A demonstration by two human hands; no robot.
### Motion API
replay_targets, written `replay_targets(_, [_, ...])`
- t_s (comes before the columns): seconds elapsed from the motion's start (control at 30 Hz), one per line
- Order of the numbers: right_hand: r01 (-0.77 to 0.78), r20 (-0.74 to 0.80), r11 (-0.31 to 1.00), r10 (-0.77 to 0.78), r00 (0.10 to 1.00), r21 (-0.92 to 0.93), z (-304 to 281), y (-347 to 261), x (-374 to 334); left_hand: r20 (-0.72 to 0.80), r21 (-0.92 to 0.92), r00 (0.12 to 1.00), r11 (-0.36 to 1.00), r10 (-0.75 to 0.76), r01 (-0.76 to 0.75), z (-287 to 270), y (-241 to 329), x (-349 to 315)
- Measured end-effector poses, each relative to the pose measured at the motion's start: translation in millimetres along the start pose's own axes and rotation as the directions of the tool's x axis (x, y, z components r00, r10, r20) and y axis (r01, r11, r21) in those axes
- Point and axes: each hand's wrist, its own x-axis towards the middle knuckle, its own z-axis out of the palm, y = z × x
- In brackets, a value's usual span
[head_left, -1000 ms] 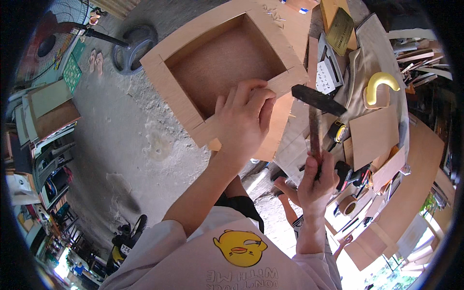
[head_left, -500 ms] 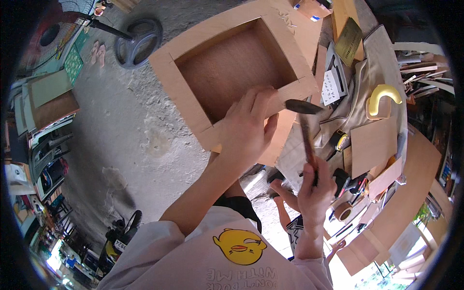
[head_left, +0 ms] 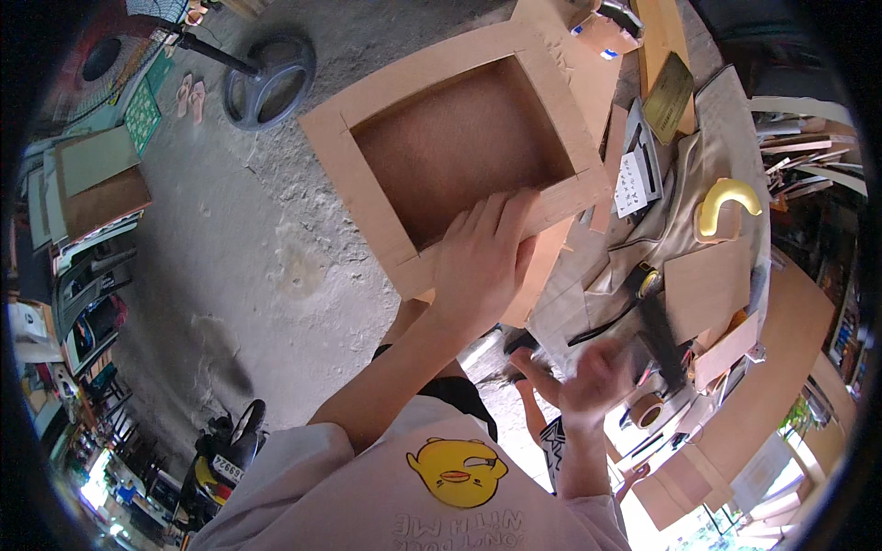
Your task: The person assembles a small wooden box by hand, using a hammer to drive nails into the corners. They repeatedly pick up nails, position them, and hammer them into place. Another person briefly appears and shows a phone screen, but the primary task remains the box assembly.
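Pale brown wood for the box (head_left: 366, 193), at 12 o'clock from the middle of the view, with a broad frame around a darker recess. Over the rail at 6 o'clock of that recess, the left hand (head_left: 485, 266): fingers close together, curled over the inner edge, thumb on the outer side, clasping the rail between. At 4 o'clock, well apart from the box, the right hand (head_left: 597, 381), blurred, seemingly curled around the handle of a dark hammer (head_left: 661, 340); cannot tell how each finger presses. Hammer head smeared too, between 3 and 4 o'clock.

Close to the hammer, at 3 o'clock, a black and yellow tape measure (head_left: 647, 278); beyond, a brown board (head_left: 707, 285). Between 2 and 3 o'clock, a curved yellow object (head_left: 715, 204); at 2 o'clock, a white paper (head_left: 630, 187) with handwriting. Near the right hand, also at 4 o'clock, a tape roll (head_left: 647, 410). At 10 o'clock, pink slippers (head_left: 197, 99) on the grey floor (head_left: 294, 266), near a round, spoked fan base (head_left: 271, 84).
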Motion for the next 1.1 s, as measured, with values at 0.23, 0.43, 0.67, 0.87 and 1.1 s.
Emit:
replay_targets(0.23, [0.056,-0.155,0.994,-0.07,0.985,-0.093,6,-8,-1,-0.013,0.013,0.999,0.999,0.029,-0.029,1,1,1])
replay_targets(0.43, [0.069,-0.112,0.996,-0.076,0.991,-0.061,1,-11,2,0.034,0.05,0.999,0.999,-0.014,0.013,-1,3,-4])
replay_targets(0.67, [-0.108,0.044,0.917,0.135,0.99,-0.385,-1,28,-3,0.04,0.08,0.999,0.996,0.026,-0.029,2,-4,1])
replay_targets(0.87, [-0.304,-0.23,0.876,0.229,0.946,-0.374,15,113,-17,0.146,0.024,0.986,0.997,-0.083,0.08,-9,6,18])
replay_targets(1.1, [-0.093,-0.326,0.832,-0.11,0.939,-0.547,22,139,36,0.413,-0.052,0.903,0.987,-0.117,0.151,-15,-6,55])
